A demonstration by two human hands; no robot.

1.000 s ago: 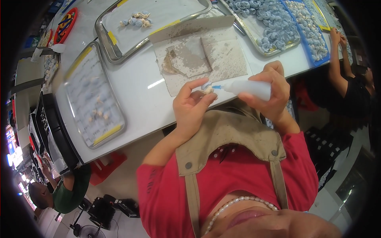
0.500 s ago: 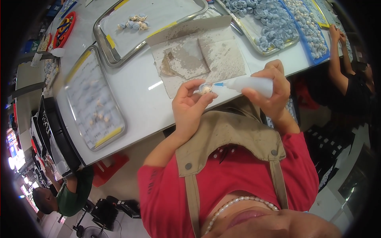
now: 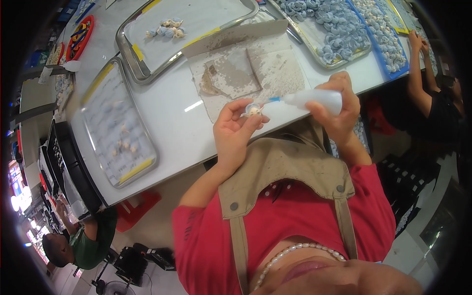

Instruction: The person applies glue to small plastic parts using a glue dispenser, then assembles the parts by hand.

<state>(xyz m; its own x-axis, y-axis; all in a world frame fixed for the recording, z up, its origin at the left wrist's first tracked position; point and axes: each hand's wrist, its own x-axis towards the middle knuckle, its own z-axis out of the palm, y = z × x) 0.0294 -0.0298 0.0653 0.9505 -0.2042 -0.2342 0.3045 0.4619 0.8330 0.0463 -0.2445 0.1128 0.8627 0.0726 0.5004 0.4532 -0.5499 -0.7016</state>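
Observation:
Between the thumb and fingers of my left hand [image 3: 235,123] is a small doll head [image 3: 253,111], cream-faced with a pale blue top. My right hand [image 3: 339,105] is wrapped around a translucent white squeeze bottle [image 3: 319,100], held nearly level. Its blue-based needle tip [image 3: 274,99] points left at the doll head's upper side; whether it touches cannot be made out. Just beyond both hands lies a stained cardboard sheet [image 3: 285,81] with a dried, flaky patch on it.
A metal tray [image 3: 153,147] with blue and cream pieces stands at left, and another tray [image 3: 140,76] with a few small figures behind it. Farther right are a tray of blue pieces [image 3: 339,34] and a blue tray [image 3: 400,71]. Other people work at both sides.
The squeeze bottle has shifted slightly right and up, and its needle tip now sits higher over the doll head. The left hand stays in nearly the same place.

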